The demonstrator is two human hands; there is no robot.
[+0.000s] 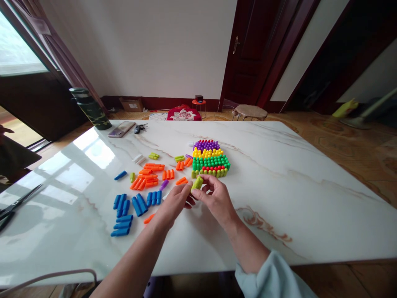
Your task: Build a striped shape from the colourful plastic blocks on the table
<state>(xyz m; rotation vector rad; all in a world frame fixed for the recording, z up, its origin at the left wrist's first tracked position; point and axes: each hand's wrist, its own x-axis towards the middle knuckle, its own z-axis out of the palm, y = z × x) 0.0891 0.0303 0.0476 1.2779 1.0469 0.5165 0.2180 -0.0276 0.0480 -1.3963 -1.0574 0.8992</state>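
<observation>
Between the fingertips of my left hand [177, 201] and my right hand [217, 198] is a yellow-green bullet-shaped plastic block [197, 183]; whether it is one piece or a joined pair, I cannot tell. Both hands are closed, thumbs pressed near its ends. Just beyond them stands a packed cluster of upright blocks [211, 161], in rows of yellow-green, red, green, yellow and purple. Loose orange blocks [154, 167] lie left of it, and blue blocks [139, 205] are nearer the left forearm. A purple block [163, 185] lies close to my left hand.
Scissors [18, 203] lie at the marble-patterned table's [297, 186] left edge. A camouflage flask [90, 108], a phone [121, 129] and keys [140, 128] are at the far left. A cable [62, 274] curves along the near left edge. Beyond the table stands a stool [249, 111].
</observation>
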